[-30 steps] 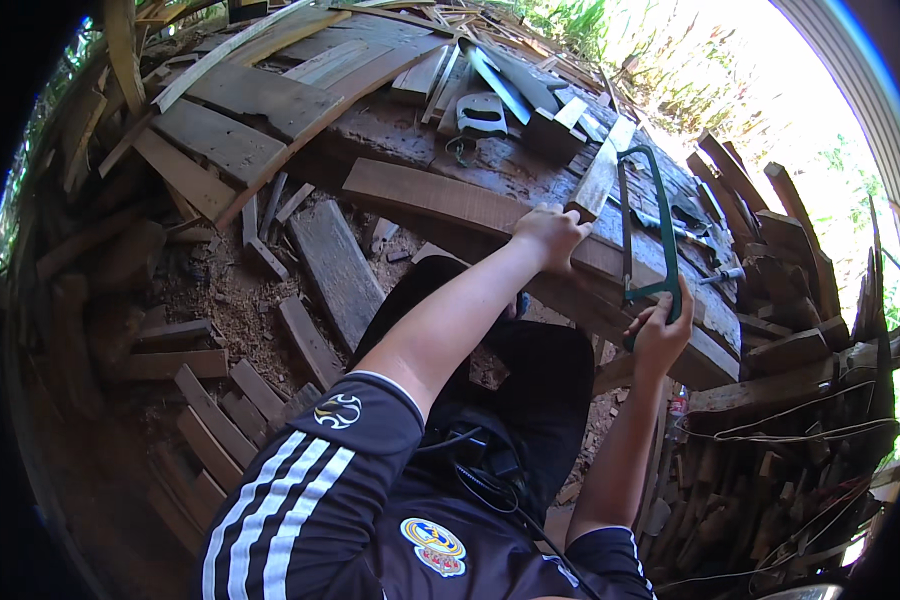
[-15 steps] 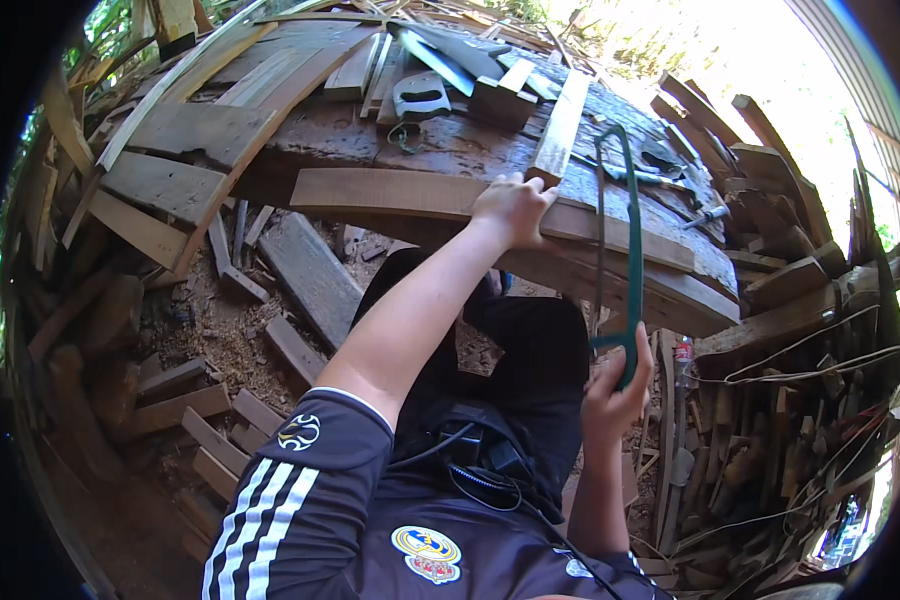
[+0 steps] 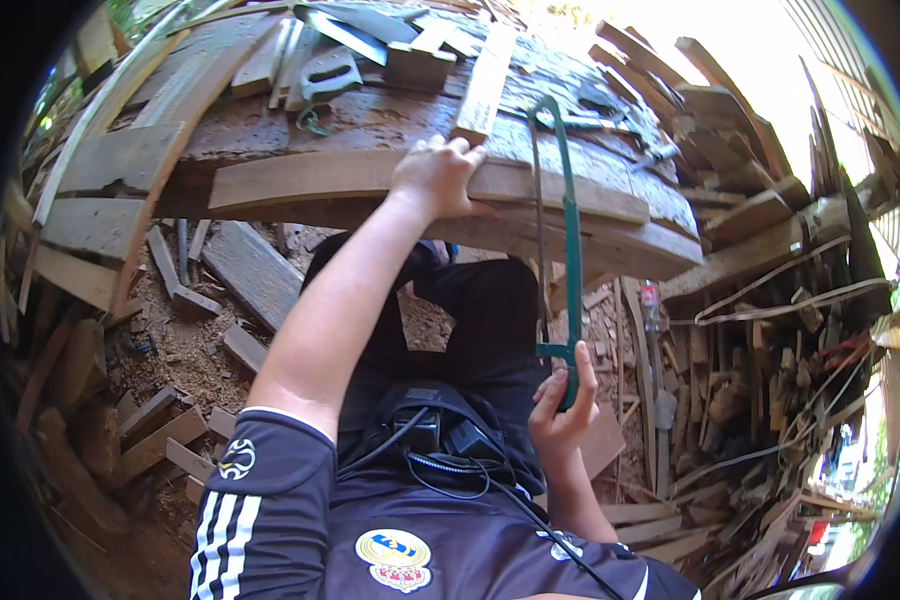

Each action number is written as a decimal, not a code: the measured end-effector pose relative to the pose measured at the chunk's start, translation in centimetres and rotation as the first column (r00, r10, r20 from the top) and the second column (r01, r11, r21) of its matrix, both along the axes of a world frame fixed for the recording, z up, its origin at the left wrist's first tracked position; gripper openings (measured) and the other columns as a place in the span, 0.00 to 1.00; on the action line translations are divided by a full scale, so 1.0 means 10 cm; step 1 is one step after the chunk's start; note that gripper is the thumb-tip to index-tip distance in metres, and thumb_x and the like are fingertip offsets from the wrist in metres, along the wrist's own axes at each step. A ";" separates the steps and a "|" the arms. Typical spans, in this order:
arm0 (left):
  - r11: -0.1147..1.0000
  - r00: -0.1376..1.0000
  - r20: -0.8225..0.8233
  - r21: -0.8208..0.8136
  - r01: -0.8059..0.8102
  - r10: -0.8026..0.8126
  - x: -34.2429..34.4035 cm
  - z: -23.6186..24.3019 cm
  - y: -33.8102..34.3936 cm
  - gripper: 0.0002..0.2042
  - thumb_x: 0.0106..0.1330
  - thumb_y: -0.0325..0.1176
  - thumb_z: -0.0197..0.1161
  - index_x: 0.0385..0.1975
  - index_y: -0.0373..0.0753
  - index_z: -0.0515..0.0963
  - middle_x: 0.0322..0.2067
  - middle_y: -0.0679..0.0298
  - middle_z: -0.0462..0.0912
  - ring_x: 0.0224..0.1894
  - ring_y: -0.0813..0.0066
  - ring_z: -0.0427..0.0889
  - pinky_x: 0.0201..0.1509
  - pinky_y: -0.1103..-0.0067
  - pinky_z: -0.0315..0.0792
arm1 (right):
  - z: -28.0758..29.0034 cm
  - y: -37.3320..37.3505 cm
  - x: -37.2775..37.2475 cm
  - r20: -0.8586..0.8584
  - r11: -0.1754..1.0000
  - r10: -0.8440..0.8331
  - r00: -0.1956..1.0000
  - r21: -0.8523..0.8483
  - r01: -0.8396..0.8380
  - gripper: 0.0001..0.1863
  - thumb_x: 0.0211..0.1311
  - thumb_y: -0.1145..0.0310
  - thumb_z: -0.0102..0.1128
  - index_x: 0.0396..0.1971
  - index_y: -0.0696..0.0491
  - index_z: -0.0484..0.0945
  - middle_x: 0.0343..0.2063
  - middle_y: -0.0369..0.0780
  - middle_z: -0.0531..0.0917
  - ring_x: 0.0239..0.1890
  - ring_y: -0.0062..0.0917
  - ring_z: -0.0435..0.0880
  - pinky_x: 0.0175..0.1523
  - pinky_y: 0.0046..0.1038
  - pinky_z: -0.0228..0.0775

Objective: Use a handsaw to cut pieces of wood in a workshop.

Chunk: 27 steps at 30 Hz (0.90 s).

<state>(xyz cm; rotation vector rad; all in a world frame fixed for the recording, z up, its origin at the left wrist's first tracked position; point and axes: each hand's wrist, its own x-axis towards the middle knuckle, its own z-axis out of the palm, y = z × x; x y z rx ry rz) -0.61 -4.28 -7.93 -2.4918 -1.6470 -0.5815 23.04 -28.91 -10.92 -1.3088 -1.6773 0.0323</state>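
A long brown plank (image 3: 310,178) lies along the near edge of a rough wooden bench. My left hand (image 3: 432,178) is closed over it, fingers on top and thumb toward the near side. Those fingertips reach the near end of a pale wood strip (image 3: 485,85) that runs away across the bench. In my right hand (image 3: 567,405) is the handle of a green-framed hacksaw (image 3: 572,250), held low and close to me. Its frame points away from me, and its thin blade crosses the plank to the right of my left hand; I cannot tell how deep it sits.
A handsaw (image 3: 330,78) and a wooden block (image 3: 420,68) lie at the back of the bench. A hammer (image 3: 655,157) rests on the right. Boards (image 3: 110,165) stand at the left, offcuts and sawdust (image 3: 215,280) cover the ground, and stacked timber (image 3: 740,265) fills the right side.
The hacksaw handle and my right hand have come back toward me, farther from the plank. My left hand keeps its place on the plank. The whole view has shifted, so things appear farther left.
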 end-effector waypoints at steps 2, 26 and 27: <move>0.999 1.000 -0.004 -0.044 -0.013 0.013 0.02 0.06 0.01 0.50 0.45 0.76 0.69 0.64 0.44 0.76 0.53 0.58 0.82 0.58 0.58 0.81 0.63 0.63 0.74 | 0.09 -0.06 -0.04 0.024 1.000 0.012 1.000 -0.029 -0.011 0.24 0.75 0.78 0.50 0.68 0.58 0.66 0.27 0.40 0.81 0.17 0.13 0.74 0.22 0.17 0.67; 1.000 0.998 -0.058 0.011 -0.002 0.003 -0.05 0.03 -0.02 0.48 0.48 0.76 0.65 0.61 0.41 0.78 0.51 0.58 0.82 0.60 0.63 0.78 0.65 0.66 0.72 | 0.43 0.95 -0.10 -0.329 0.991 0.002 0.944 -0.126 -0.046 0.23 0.70 0.80 0.55 0.63 0.55 0.71 0.41 0.55 0.86 0.36 0.46 0.89 0.38 0.38 0.78; 1.000 0.998 -0.055 0.026 -0.013 0.015 -0.06 0.02 -0.02 0.49 0.48 0.77 0.65 0.62 0.41 0.77 0.51 0.58 0.82 0.61 0.63 0.77 0.65 0.66 0.72 | 0.49 1.05 -0.15 -0.330 0.991 0.004 0.944 -0.122 -0.047 0.23 0.70 0.80 0.55 0.63 0.55 0.71 0.41 0.55 0.86 0.36 0.46 0.89 0.38 0.38 0.78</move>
